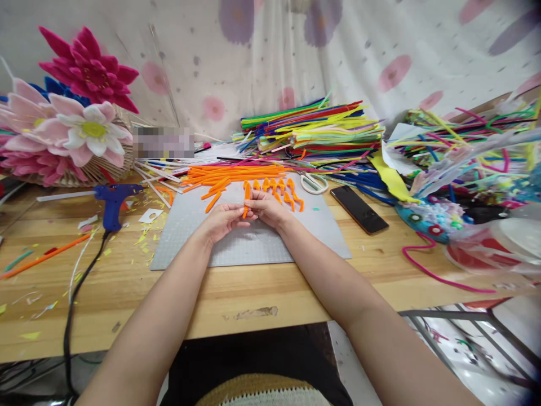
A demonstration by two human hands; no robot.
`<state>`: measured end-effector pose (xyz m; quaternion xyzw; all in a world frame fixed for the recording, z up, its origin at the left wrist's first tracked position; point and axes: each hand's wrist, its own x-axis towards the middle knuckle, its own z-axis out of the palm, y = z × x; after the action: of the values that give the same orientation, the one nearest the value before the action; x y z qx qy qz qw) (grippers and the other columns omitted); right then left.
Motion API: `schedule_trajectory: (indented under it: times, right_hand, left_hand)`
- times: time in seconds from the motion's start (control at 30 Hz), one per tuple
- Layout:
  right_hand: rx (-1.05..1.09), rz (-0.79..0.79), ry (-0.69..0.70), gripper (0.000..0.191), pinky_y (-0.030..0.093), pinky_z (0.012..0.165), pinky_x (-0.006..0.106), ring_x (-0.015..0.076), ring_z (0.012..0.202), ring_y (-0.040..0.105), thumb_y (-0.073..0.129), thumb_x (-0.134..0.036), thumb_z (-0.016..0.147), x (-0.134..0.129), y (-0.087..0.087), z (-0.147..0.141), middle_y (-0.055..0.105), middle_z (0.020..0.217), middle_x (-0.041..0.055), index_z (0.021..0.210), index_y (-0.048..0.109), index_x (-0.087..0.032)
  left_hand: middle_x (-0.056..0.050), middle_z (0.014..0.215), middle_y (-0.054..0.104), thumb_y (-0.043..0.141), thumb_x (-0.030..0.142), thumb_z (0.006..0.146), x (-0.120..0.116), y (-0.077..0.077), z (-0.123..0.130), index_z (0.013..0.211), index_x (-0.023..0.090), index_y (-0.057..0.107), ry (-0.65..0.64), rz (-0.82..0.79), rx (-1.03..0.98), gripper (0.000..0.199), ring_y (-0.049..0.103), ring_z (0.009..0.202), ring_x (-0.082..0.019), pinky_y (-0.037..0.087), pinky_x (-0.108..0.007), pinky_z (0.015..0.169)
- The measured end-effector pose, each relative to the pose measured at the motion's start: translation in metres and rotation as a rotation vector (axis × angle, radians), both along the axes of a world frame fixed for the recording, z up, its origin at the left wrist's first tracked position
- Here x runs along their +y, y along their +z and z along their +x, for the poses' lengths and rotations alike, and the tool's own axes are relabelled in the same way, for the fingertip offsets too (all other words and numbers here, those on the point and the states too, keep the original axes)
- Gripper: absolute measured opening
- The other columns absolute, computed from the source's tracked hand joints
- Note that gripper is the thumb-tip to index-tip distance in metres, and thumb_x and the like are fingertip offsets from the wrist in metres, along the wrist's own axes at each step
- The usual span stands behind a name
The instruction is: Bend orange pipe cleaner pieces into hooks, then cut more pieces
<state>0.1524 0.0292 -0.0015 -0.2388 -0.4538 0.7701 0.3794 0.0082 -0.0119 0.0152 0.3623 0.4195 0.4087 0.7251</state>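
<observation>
Over the grey cutting mat (253, 248), both hands meet at a short orange pipe-cleaner piece (247, 194) held upright. My left hand (226, 220) pinches its lower end, thumb against the fingers. From the right, my right hand (266, 207) closes its fingers around the same piece, a bit higher. Beyond and right of the hands, several shaped orange pieces (288, 200) lie in rows on the mat. Long orange pipe cleaners (236, 173) are piled at the mat's back edge, with shorter cut pieces (213, 201) to the left.
White-handled scissors (314, 183) and a black phone (359, 208) are to the right. A blue glue gun (112, 203) with its cord stands left, near fuzzy flowers (93, 129). Colourful pipe-cleaner bundles (313, 127) line the back; a plastic cup (494, 245) sits far right.
</observation>
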Motion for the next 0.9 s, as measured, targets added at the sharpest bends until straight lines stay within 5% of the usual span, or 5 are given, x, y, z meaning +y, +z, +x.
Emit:
schedule_trajectory:
  times: [0.2,0.47,0.9]
  right_hand:
    - [0.121,-0.064,0.056,0.021,0.033,0.037,0.012,0.0031,0.04,0.047,0.071,-0.02,0.062,-0.0024,0.0012,-0.0018,0.056,0.051,-0.004,0.066,0.052,-0.013]
    - [0.139,-0.125,0.008,0.021,0.033,0.036,0.01,0.0018,0.038,0.044,0.071,-0.017,0.063,0.0009,0.003,0.0021,0.053,0.047,-0.0052,0.064,0.051,-0.013]
    - [0.087,-0.061,0.03,0.022,0.032,0.038,0.012,0.0026,0.039,0.045,0.072,-0.021,0.062,-0.0017,0.0031,0.0004,0.054,0.049,-0.0044,0.063,0.051,-0.013]
  left_hand:
    - [-0.005,0.066,0.068,0.048,0.002,0.08,-0.0022,0.0043,0.004,0.065,0.009,0.066,-0.015,-0.145,-0.129,0.024,0.067,0.065,-0.011,0.051,-0.012,0.052]
    - [-0.008,0.078,0.07,0.046,0.008,0.083,-0.0058,0.0089,0.0081,0.076,0.009,0.068,0.0,-0.104,-0.141,0.024,0.067,0.076,-0.014,0.053,-0.016,0.056]
    - [-0.006,0.069,0.067,0.049,0.004,0.08,-0.0048,0.0059,0.0095,0.068,0.009,0.067,0.041,-0.169,-0.159,0.023,0.067,0.07,-0.012,0.051,-0.011,0.052]
